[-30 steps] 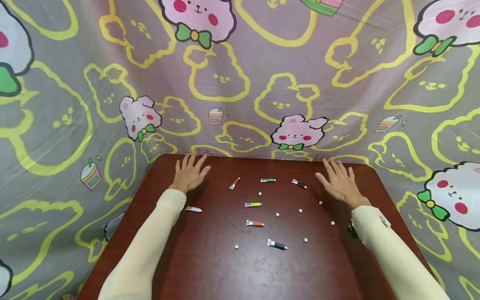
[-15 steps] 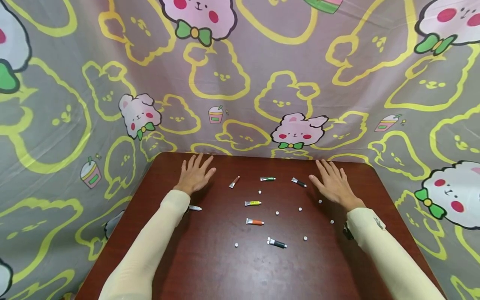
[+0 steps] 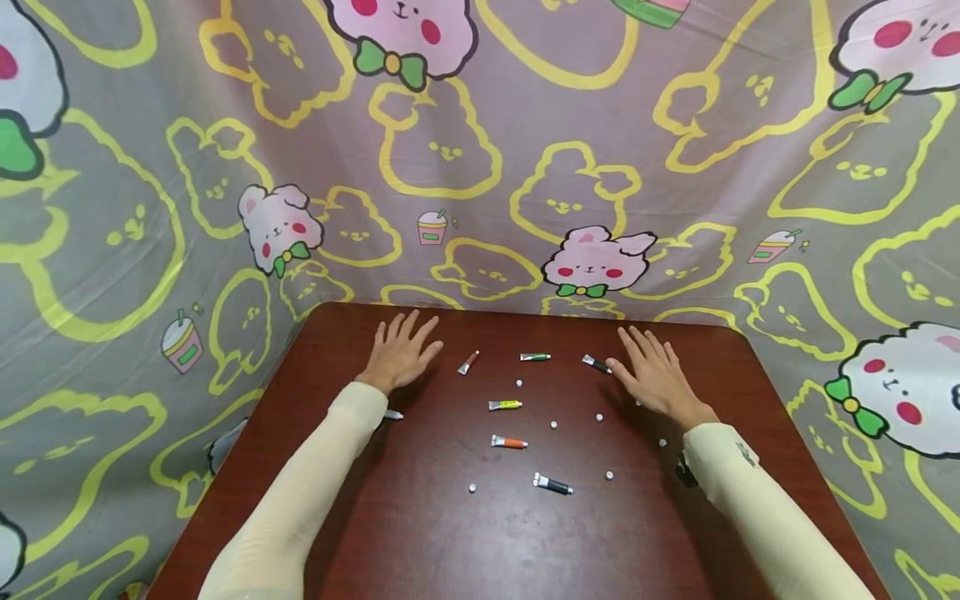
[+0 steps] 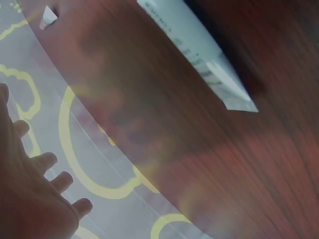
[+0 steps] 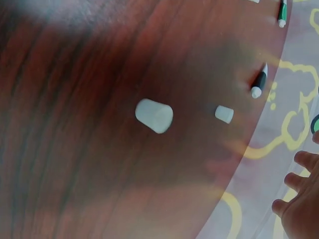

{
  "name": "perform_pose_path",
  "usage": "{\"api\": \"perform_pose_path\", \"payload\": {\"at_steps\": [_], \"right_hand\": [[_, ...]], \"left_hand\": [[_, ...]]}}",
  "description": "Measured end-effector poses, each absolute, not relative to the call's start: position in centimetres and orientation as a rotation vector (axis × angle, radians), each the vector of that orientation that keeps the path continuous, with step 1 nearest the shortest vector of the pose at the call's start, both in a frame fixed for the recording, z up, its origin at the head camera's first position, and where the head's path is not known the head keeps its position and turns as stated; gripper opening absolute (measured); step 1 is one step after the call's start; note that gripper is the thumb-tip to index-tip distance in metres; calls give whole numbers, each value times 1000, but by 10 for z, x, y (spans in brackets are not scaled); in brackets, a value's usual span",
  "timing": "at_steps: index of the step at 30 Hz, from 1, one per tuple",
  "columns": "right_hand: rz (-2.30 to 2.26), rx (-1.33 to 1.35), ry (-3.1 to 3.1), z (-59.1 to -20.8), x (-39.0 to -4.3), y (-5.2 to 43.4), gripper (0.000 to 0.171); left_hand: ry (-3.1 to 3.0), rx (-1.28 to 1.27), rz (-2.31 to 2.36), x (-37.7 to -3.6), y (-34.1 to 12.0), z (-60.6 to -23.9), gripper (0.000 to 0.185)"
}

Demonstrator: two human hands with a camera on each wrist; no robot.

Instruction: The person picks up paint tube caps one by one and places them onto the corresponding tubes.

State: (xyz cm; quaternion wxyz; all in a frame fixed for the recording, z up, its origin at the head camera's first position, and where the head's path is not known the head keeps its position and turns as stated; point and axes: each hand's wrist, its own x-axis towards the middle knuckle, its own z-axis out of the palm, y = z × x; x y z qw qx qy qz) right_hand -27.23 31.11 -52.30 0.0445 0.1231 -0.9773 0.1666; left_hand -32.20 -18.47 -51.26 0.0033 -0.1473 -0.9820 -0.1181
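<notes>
Dark red-brown, the wood-grained table carries seven small paint tubes and a scatter of white caps, all between its left and right edges. The left hand is spread near the far left corner, fingers extended, grasping nothing; nearest it, toward the left edge, lies the white tube, partly hidden by the cuff in the head view. The right hand is likewise free of any hold, its fingers straight toward the far edge, on the far right corner's side. Its thumb overlaps the end of a slim black tube in the head view; whether they touch, I cannot tell. Along the far edge, between the hands, lie the brown tube and the green tube. Farther from that edge come the yellow tube, the orange tube and a larger black tube. Cream sleeves cover both arms. Behind the far edge hangs a grey cloth with yellow outlines.
</notes>
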Motion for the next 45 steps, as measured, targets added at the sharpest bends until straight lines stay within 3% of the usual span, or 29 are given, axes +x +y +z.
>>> {"api": "perform_pose_path", "payload": {"at_steps": [45], "right_hand": [[516, 521, -2943, -557, -231, 270, 80]], "left_hand": [[-3028, -678, -349, -316, -148, -530, 70]]}}
